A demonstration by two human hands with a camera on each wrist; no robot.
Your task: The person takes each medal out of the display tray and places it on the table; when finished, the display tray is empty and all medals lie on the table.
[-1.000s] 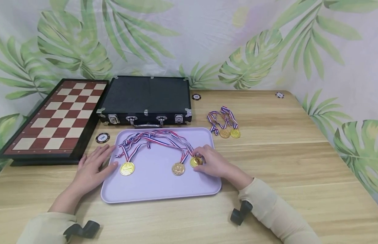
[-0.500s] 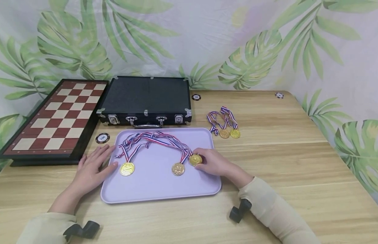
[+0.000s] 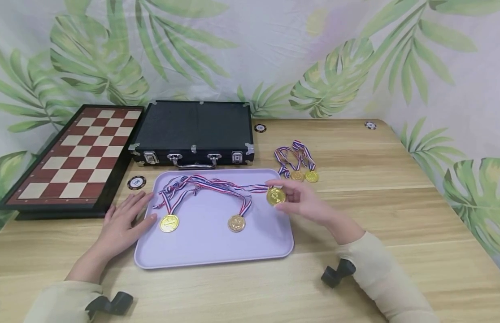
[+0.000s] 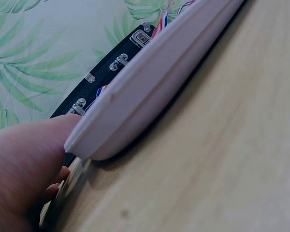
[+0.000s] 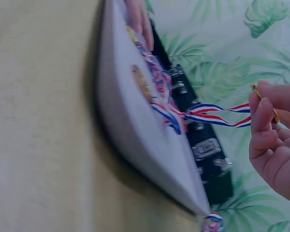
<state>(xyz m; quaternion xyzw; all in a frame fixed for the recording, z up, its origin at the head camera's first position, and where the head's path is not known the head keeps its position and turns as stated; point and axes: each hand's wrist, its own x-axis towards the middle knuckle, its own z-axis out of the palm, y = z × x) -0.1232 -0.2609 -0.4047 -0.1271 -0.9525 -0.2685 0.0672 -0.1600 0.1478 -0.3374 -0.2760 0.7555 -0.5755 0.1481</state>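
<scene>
Presently: gold medal (image 3: pixel 276 196), one, pinched by the right hand (image 3: pixel 301 202), raised over the right side of the tray (image 3: pixel 211 244); its ribbon (image 3: pixel 254 189) stretches leftward into tangled ribbons (image 3: pixel 211 182). Left hand (image 3: pixel 121 224), farther off, fingers extended, at the left rim.

Gold medal (image 3: pixel 276 196), raised, seemingly tilted, near lilac tray (image 3: pixel 201 246), striped ribbon (image 3: pixel 255 188) stretched leftward

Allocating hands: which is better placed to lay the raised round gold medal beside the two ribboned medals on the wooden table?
Probably the right hand: it pinches the gold medal, near the two ribboned medals. The left hand is across the lilac rectangular tray.
</scene>
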